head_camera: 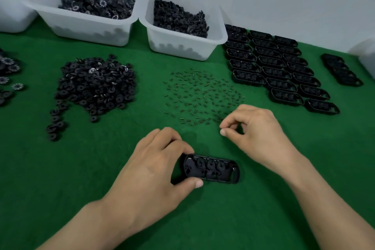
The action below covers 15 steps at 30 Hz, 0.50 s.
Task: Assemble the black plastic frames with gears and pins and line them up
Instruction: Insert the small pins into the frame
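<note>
A black plastic frame lies flat on the green mat, with round gears seated in its pockets. My left hand grips the frame's left end between thumb and fingers. My right hand hovers at the near edge of the scattered pins, thumb and forefinger pinched together; any pin between them is too small to make out. A loose pile of black gears lies to the left. Several finished frames stand lined up in rows at the right.
Two white bins of black parts stand at the back. More gears lie at the left edge, and a short row of frames sits at the far right beside another white bin.
</note>
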Tool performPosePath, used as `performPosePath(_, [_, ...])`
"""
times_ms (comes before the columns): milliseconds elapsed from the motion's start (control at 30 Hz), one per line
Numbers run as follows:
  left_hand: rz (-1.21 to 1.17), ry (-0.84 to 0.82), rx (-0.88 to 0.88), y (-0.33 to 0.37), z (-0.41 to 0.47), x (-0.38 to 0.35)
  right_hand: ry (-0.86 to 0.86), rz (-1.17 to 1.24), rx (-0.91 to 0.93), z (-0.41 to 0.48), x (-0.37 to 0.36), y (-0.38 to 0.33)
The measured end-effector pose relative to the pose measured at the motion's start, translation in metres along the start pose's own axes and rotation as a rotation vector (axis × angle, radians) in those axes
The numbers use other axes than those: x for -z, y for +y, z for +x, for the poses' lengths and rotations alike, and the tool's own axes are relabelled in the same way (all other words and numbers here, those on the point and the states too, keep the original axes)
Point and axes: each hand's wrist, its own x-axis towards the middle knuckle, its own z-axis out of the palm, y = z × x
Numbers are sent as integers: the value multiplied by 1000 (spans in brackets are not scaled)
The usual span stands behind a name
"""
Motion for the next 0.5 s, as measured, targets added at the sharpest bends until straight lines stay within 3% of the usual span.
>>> performPosePath(133, [8, 6, -1, 0, 1, 0, 11, -29, 41, -5, 2, -3])
performPosePath(333, [6, 20, 1, 0, 1, -1, 38, 152, 389, -37, -4, -24])
performPosePath(500, [0, 19, -2, -1, 1, -1, 25, 123, 395, -38, -13, -24])
